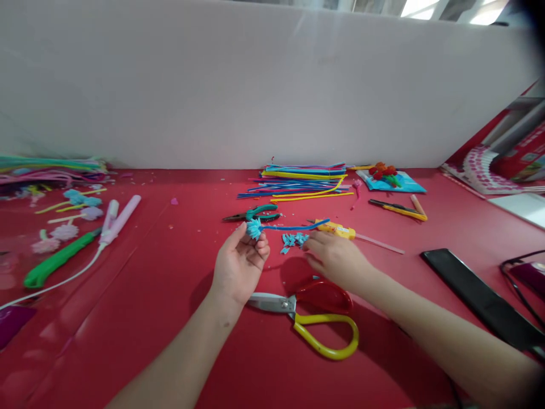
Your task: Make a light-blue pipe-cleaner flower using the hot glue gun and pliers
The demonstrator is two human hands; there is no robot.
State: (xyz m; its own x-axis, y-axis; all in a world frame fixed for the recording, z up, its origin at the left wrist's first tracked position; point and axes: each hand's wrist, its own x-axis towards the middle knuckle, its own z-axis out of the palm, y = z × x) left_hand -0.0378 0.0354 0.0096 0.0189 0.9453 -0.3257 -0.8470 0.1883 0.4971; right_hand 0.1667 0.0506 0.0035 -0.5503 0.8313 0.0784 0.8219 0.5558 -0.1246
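Note:
My left hand [242, 258] pinches a light-blue fluffy flower [254, 228] between thumb and fingers. From the flower a dark-blue pipe-cleaner stem [293, 228] reaches out to the right. Close by, my right hand [334, 254] has its bent fingers together at the right edge of a small heap of cut light-blue pieces [292, 242]. Its fingertips are partly hidden, so whether a piece is in them does not show. Just behind that hand lies a yellow glue gun [334, 229] with a clear glue stick [378, 243]. Scissors [279, 303] with red and yellow handles lie in front of both hands.
Teal-handled pliers [255, 213] and a bundle of pipe cleaners [302, 180] lie behind the hands. A yellow cutter [400, 210] and a black phone-like slab [477, 292] are at right. At left are a green-handled tool [59, 258] and a pink corded iron [119, 218]. A white panel [221, 85] stands behind.

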